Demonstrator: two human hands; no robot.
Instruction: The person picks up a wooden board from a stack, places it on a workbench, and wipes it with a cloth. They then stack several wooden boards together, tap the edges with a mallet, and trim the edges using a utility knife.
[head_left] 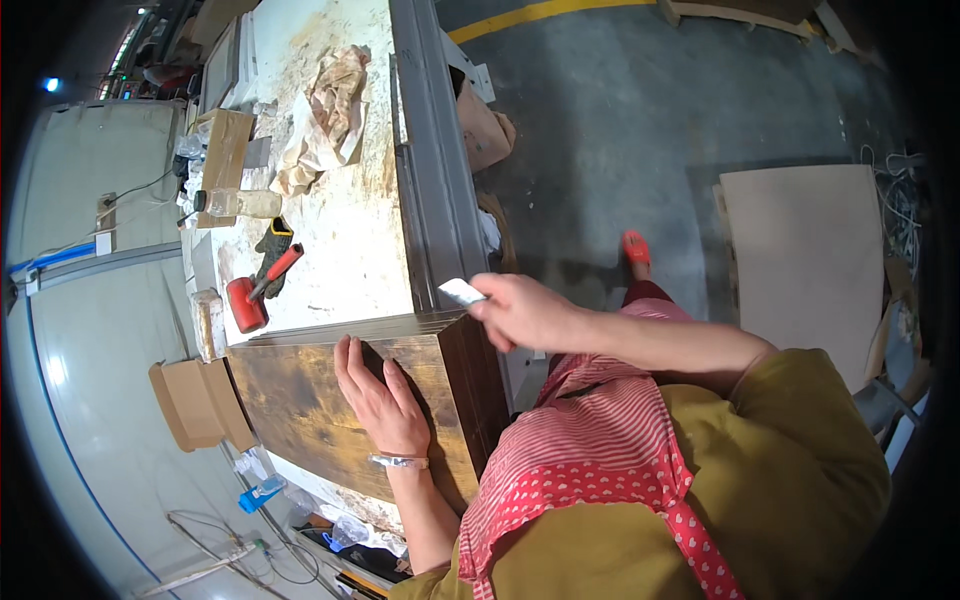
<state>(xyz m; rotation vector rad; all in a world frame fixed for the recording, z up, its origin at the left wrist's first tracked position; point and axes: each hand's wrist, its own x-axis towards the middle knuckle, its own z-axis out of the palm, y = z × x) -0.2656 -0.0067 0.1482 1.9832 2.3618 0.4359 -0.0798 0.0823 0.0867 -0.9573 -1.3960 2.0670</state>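
A stack of dark brown wood-grain boards (pixel 300 400) lies along the near end of the workbench. My left hand (pixel 385 405) rests flat on the top board, fingers a little apart and holding nothing. Just off the boards' right-hand corner, my right hand (pixel 530 315) is closed round a small flat pale scraper-like piece (pixel 461 291). Its broad end sticks out to the left, and the rest is hidden in my fingers. Whether the piece touches the boards' edge I cannot tell.
Beyond the boards, the stained white bench top (pixel 340 240) holds a red mallet (pixel 250 300), a dark glove (pixel 273 245), a clear bottle (pixel 240 203) and a crumpled cloth (pixel 330 110). An open cardboard box (pixel 195 400) stands at left. A large flat sheet (pixel 800 260) lies on the floor at right.
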